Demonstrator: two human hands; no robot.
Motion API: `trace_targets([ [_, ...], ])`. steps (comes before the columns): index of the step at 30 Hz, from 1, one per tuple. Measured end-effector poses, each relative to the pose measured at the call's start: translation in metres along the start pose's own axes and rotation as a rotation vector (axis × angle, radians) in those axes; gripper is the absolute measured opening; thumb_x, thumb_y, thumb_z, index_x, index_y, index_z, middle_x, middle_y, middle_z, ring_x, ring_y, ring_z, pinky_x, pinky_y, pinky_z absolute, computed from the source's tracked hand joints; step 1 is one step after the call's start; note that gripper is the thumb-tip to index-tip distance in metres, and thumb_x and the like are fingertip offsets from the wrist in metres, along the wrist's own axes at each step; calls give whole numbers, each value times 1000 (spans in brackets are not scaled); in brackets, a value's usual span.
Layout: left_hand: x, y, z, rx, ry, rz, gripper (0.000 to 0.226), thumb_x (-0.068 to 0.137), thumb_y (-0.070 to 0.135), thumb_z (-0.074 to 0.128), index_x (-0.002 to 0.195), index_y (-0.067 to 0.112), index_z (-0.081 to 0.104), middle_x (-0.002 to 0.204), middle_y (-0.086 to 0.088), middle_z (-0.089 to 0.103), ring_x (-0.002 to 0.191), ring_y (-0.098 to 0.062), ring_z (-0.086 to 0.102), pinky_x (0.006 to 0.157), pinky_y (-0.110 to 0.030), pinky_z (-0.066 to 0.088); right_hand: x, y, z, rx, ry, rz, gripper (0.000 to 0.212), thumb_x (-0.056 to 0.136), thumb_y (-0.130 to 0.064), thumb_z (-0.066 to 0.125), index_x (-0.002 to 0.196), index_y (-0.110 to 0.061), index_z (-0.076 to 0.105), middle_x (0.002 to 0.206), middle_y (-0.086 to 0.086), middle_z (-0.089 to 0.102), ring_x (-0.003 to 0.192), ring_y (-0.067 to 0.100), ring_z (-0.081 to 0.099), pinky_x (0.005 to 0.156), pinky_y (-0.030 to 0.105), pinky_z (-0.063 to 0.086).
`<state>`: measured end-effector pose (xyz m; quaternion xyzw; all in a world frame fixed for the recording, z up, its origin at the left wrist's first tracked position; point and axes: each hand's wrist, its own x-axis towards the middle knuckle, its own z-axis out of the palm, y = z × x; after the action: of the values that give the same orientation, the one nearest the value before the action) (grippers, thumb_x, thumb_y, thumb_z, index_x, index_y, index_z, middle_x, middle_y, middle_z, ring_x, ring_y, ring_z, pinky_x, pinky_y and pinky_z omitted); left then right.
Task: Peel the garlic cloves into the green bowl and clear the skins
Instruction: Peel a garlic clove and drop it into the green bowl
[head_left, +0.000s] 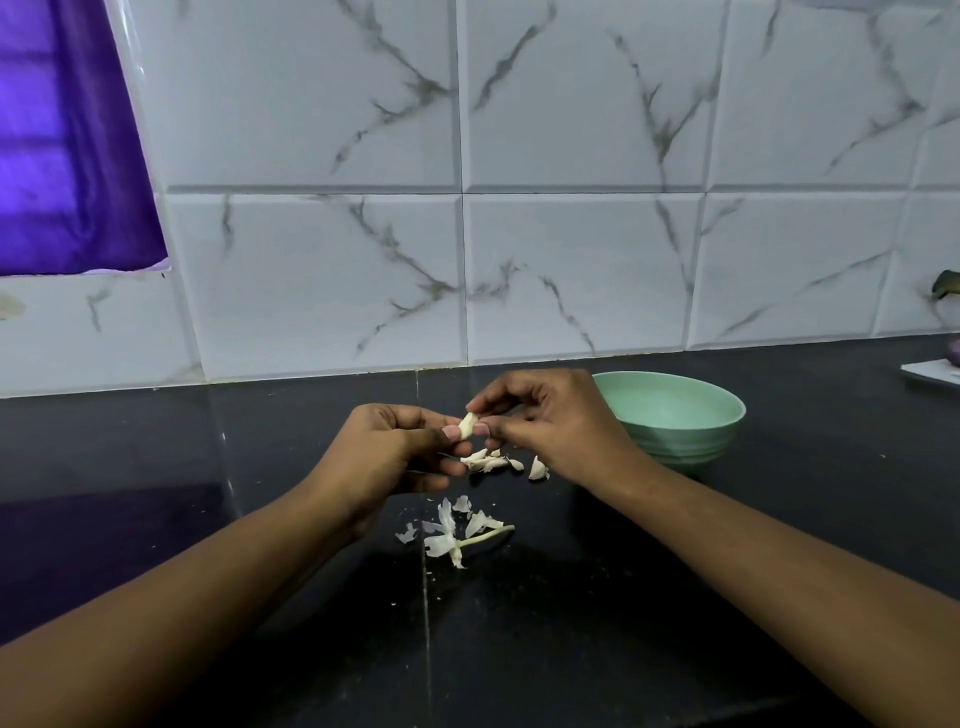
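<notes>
— Where is the garlic clove (466, 426) now?

— Above the black counter (260, 519), between both hands. The left hand (395, 447) pinches its lower end with thumb and forefinger, the other fingers curled under. The right hand (550, 421) pinches its upper end from the 3 o'clock side, fingers bent.

— And the green bowl (680, 447)?

— At 3 o'clock from the held clove, partly behind the right hand, standing upright on the counter near the tiled wall (571, 260).

— Anything else on the counter?

— A few loose cloves (488, 461) lie at 5 o'clock, just under the fingers, with one more clove (538, 468) a little to their 3 o'clock. The skins (452, 530) and a thin stalk are scattered at 6 o'clock, between the two forearms and apart from the cloves.

— What about up top?

— A purple curtain (67, 156) hangs at 10 o'clock.
</notes>
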<state>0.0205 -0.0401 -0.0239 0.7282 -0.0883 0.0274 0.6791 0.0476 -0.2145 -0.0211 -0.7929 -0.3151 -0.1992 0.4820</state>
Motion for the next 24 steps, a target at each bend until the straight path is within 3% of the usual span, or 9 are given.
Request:
trace_targets([
  [8,-1,2,1,13,13,16,10,86,5,63,82,7,73,73,-8,72,56,-11,65,50,-18,51,-1,-1,1,126,-6,33,13,74,1,76,79,-10,70,72,4,72,62,20,70,67,36,59],
  [13,-1,3,0,12,-1,14,9,86,5,64,84,5,73,72,-8,71,55,-11,64,49,-18,50,1,-1,-1,309,-44,128,14,74,10,71,76,-3,67,70,7,69,55,15,65,59,24,57],
  [17,-2,3,0,21,-11,19,12,83,7,67,74,10,74,72,-9,72,55,-12,64,50,-19,51,1,1,-4,239,-59,96,13,76,4,73,76,-7,68,75,12,71,59,20,68,63,32,59],
  [20,-1,3,-2,35,-25,23,9,85,6,66,80,6,73,74,-10,72,57,-12,66,50,-20,52,0,1,-4,119,-34,20,13,76,0,74,76,-11,67,77,13,72,63,24,70,68,43,58],
  [24,-2,5,-4,63,-65,40,7,83,8,67,81,3,71,76,-11,73,58,-14,67,51,-20,53,-1,1,-3,32,-16,-46,17,78,-2,74,76,-17,66,75,10,71,63,23,70,67,46,58],
])
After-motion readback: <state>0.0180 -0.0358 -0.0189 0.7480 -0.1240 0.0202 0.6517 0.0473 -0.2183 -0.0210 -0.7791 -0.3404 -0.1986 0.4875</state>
